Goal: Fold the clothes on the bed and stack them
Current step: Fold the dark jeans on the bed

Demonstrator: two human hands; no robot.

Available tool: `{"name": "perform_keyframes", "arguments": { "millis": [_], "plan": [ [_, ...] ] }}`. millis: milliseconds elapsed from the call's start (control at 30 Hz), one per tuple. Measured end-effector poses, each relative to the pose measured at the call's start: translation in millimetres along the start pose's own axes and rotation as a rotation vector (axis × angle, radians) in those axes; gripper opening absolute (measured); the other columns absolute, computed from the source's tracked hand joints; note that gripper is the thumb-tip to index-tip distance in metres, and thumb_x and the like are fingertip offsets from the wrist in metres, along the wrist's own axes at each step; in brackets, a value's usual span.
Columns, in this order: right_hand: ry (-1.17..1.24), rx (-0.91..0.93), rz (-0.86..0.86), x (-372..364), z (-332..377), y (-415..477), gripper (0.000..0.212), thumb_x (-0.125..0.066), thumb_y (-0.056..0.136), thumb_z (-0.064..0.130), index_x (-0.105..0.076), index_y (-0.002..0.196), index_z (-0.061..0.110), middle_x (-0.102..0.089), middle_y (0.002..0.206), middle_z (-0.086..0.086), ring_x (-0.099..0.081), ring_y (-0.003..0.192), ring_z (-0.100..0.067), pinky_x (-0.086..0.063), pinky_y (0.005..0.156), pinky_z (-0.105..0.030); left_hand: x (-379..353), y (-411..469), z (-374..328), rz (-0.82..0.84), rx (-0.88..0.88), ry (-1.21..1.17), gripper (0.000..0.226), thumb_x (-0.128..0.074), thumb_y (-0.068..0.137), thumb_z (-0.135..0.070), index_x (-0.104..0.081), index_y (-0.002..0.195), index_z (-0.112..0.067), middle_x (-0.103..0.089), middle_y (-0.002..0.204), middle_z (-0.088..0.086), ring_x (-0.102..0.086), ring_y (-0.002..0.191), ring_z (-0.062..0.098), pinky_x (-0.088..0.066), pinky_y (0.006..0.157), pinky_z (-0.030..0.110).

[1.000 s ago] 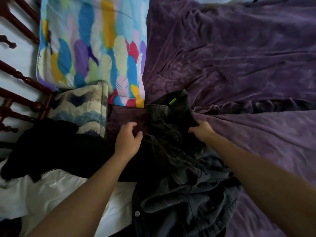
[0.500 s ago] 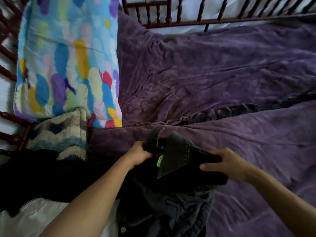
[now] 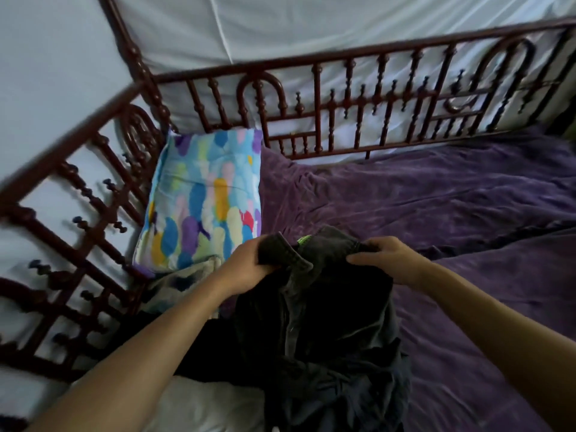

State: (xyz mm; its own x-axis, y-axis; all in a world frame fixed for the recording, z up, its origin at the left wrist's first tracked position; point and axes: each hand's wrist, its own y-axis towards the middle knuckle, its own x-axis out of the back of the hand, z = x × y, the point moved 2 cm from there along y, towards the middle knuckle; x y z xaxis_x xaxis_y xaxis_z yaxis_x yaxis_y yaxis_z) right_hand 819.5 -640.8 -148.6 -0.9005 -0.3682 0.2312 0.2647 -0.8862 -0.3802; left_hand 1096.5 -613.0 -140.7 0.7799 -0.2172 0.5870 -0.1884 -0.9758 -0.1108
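Now, both forearms come in from the lower corners and converge on a dark garment [image 3: 327,307] held above the near part of the bed [image 3: 467,291].

Left hand [image 3: 249,265]: at the garment's upper left edge, wrist roughly straight, fingers curled over a thick rolled hem. Its grip is clamped on the cloth.

Right hand [image 3: 386,258]: at the upper right edge, back of the hand up, fingers bent down over the fabric, thumb pointing inward along the near face. We read this grip as closed on the garment too.

The hands sit about level and apart, with the top edge bunched between them. A green tag [image 3: 304,240] shows on that edge, nearer the left hand.

Below the hands the garment hangs crumpled toward us. Its lower folds run into more dark cloth, and we cannot tell where one piece ends.

A feather-print pillow [image 3: 205,204] lies in the far corner against the dark red rail [image 3: 343,98], beyond the left hand. A wave-patterned cloth [image 3: 187,275] lies just at its near edge. White cloth [image 3: 202,400] lies under the left forearm. To the right the bed's purple cover is wrinkled.
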Motion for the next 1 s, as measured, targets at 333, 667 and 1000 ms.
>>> {"name": "perform_keyframes", "arguments": {
  "millis": [333,667,1000],
  "plan": [
    [-0.419,0.617,-0.523,59,151,-110,0.017,-0.078,0.079,0.017,-0.065,0.084,0.006,-0.059,0.071,-0.004,-0.052,0.061,-0.008,-0.042,0.057,-0.021,98,-70,-81,0.067,-0.034,0.201,0.014,-0.075,0.081,-0.009,-0.069,0.093,-0.01,-0.064,0.059,-0.002,-0.059,0.057,0.01,-0.048,0.06,0.031],
    [-0.512,0.725,-0.453,52,162,-199,0.017,-0.078,0.079,0.015,-0.063,0.075,0.007,-0.05,0.063,0.003,-0.044,0.054,0.002,-0.034,0.052,-0.017,-9,-68,-87,0.151,-0.163,-0.106,0.099,-0.088,0.062,-0.022,-0.031,0.143,-0.023,-0.043,0.132,-0.013,-0.039,0.13,0.007,-0.032,0.098,0.016],
    [-0.429,0.792,-0.598,104,167,-299,0.018,-0.077,0.077,0.011,-0.069,0.088,0.001,-0.055,0.07,0.0,-0.05,0.067,-0.005,-0.043,0.064,-0.023,-42,-59,-143,0.731,0.01,-0.474,0.076,-0.094,0.042,-0.046,-0.069,0.098,-0.002,-0.072,0.096,0.011,-0.07,0.083,0.021,-0.055,0.079,0.031]
  ]
}}
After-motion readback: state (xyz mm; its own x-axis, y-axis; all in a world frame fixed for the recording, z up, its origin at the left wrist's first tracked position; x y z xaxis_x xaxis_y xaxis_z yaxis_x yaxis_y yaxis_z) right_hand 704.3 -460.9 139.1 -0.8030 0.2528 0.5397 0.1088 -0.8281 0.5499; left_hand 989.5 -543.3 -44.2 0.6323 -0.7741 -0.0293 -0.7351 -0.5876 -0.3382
